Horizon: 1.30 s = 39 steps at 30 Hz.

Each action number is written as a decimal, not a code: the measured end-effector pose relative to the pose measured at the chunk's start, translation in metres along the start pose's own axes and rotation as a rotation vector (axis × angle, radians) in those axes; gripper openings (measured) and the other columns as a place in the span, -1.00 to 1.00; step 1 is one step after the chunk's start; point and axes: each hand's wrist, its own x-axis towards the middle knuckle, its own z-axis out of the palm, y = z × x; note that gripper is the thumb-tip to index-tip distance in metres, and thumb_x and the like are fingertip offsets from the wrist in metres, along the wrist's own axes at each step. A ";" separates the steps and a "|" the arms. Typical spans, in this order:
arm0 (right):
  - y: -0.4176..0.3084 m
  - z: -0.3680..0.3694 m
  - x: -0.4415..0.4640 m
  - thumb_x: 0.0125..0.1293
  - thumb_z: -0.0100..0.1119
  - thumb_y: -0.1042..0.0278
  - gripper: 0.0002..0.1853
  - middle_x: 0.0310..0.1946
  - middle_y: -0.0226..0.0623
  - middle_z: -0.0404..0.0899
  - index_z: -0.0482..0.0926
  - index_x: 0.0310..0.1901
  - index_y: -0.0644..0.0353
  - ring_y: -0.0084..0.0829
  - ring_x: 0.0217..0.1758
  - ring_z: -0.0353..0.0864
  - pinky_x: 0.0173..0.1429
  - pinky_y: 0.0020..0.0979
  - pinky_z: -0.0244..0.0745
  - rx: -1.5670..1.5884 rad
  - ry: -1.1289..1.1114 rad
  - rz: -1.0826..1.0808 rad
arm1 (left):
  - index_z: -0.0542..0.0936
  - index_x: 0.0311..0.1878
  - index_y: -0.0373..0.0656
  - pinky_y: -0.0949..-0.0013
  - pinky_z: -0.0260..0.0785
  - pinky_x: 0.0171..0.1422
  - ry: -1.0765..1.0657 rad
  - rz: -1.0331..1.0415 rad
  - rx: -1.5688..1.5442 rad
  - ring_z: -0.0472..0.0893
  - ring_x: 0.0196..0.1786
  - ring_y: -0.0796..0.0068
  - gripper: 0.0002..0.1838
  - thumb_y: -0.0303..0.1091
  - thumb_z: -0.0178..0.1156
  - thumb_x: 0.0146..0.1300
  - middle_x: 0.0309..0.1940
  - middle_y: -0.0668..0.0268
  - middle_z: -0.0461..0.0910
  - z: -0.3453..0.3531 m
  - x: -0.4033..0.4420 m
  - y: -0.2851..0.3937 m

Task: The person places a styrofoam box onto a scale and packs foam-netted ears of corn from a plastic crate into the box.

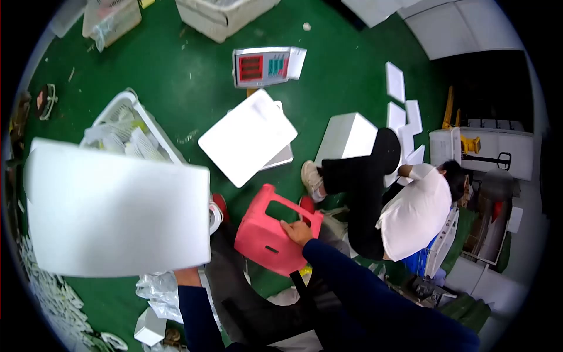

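Note:
A large white foam box (117, 211) fills the left side of the view, held up close to the camera. My left hand (187, 277) is at its lower right corner and supports it; the fingers are hidden behind the box. My right hand (298, 232) is closed on the edge of a pink-red plastic stool (264, 237), which is tipped on its side in front of my legs. Beyond the stool, a white foam lid or box (249, 138) lies on the platform of a floor scale (264, 67) with a red and green display panel.
A white basket (155, 126) of netting and bags stands at left. White tubs (226, 17) are at the top. A person in a white shirt (416, 211) bends at right beside a white box (349, 138) and several foam lids (396, 82). Plastic bags (164, 293) lie below.

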 end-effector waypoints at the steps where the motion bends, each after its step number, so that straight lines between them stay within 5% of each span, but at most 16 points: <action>1: 0.009 0.012 0.013 0.41 -0.08 -0.43 -0.23 -0.44 0.12 0.67 0.76 -0.38 0.23 0.14 -0.23 0.70 -0.10 0.02 0.57 -0.018 -0.059 -0.013 | 0.51 0.29 -0.14 0.13 0.49 0.16 0.013 0.015 0.007 0.58 0.14 0.18 -0.54 -0.19 0.14 0.37 0.19 0.20 0.60 0.000 0.016 -0.007; 7: 0.042 0.077 0.102 0.38 -0.01 -0.41 -0.29 -0.32 0.04 0.72 0.79 -0.35 0.17 0.05 -0.14 0.71 -0.01 -0.02 0.59 -0.162 -0.526 -0.193 | 0.50 0.27 -0.21 0.20 0.49 0.09 0.053 0.181 0.046 0.58 0.07 0.20 -0.55 -0.24 0.15 0.37 0.16 0.15 0.60 -0.008 0.078 -0.044; 11: 0.054 0.117 0.103 0.37 -0.01 -0.41 -0.36 -0.42 -0.06 0.71 0.79 -0.34 0.03 0.03 -0.27 0.72 -0.13 0.00 0.59 -0.350 -0.766 -0.289 | 0.49 0.25 -0.26 0.25 0.49 0.04 0.055 0.277 0.066 0.58 0.03 0.22 -0.56 -0.28 0.16 0.37 0.15 0.12 0.59 -0.005 0.098 -0.073; 15: 0.111 0.168 0.127 0.34 -0.03 -0.42 -0.27 -0.48 0.01 0.69 0.74 -0.50 0.17 0.09 -0.37 0.69 -0.23 0.16 0.50 -0.412 -0.660 -0.416 | 0.49 0.24 -0.31 0.30 0.49 -0.01 0.014 0.370 0.083 0.58 -0.01 0.24 -0.57 -0.32 0.16 0.36 0.13 0.09 0.59 0.027 0.111 -0.080; 20: 0.123 0.163 0.132 0.38 -0.04 -0.40 -0.25 -0.52 0.00 0.65 0.66 -0.58 0.21 0.10 -0.42 0.64 -0.27 0.10 0.51 -0.347 -0.662 -0.467 | 0.48 0.22 -0.37 0.37 0.49 -0.07 -0.063 0.473 0.106 0.59 -0.07 0.26 -0.58 -0.37 0.17 0.36 0.11 0.05 0.59 0.060 0.106 -0.088; 24: 0.131 0.178 0.148 0.39 0.01 -0.32 -0.32 -0.46 0.01 0.69 0.71 -0.44 0.23 0.03 -0.34 0.70 -0.19 0.00 0.58 -0.364 -0.646 -0.580 | 0.47 0.21 -0.42 0.42 0.49 -0.12 -0.080 0.566 0.068 0.59 -0.11 0.27 -0.59 -0.40 0.18 0.36 0.09 0.02 0.59 0.065 0.084 -0.098; 29: 0.149 0.181 0.176 0.39 0.04 -0.25 -0.39 -0.44 0.00 0.70 0.71 -0.36 0.24 -0.03 -0.33 0.71 -0.17 -0.03 0.59 -0.457 -0.614 -0.635 | 0.50 0.13 -0.44 0.37 0.54 -0.11 0.276 0.685 -0.065 0.64 -0.09 0.19 -0.59 -0.42 0.25 0.28 0.04 -0.01 0.62 0.057 0.044 -0.117; 33: 0.146 0.177 0.196 0.40 0.07 -0.20 -0.44 -0.42 -0.01 0.71 0.71 -0.30 0.25 -0.07 -0.32 0.72 -0.15 -0.06 0.60 -0.512 -0.556 -0.681 | 0.54 0.08 -0.42 0.38 0.54 -0.09 -0.094 0.516 -0.093 0.65 -0.15 0.22 -0.63 -0.40 0.26 0.26 -0.11 0.05 0.67 0.035 0.032 -0.109; 36: 0.139 0.173 0.210 0.40 0.09 -0.16 -0.47 -0.41 -0.01 0.71 0.71 -0.25 0.25 -0.11 -0.31 0.73 -0.14 -0.08 0.60 -0.560 -0.498 -0.709 | 0.53 0.06 -0.28 0.34 0.47 -0.05 -0.037 0.747 0.072 0.63 -0.11 0.34 -0.62 -0.17 0.17 0.36 -0.12 0.20 0.65 0.039 0.038 -0.114; 39: 0.125 0.165 0.223 0.40 0.11 -0.12 -0.50 -0.39 -0.02 0.72 0.71 -0.20 0.25 -0.15 -0.30 0.73 -0.12 -0.10 0.61 -0.655 -0.457 -0.765 | 0.49 0.06 -0.26 0.33 0.50 -0.06 -0.124 0.945 0.052 0.62 -0.15 0.35 -0.64 -0.16 0.12 0.41 -0.13 0.21 0.63 0.045 0.017 -0.139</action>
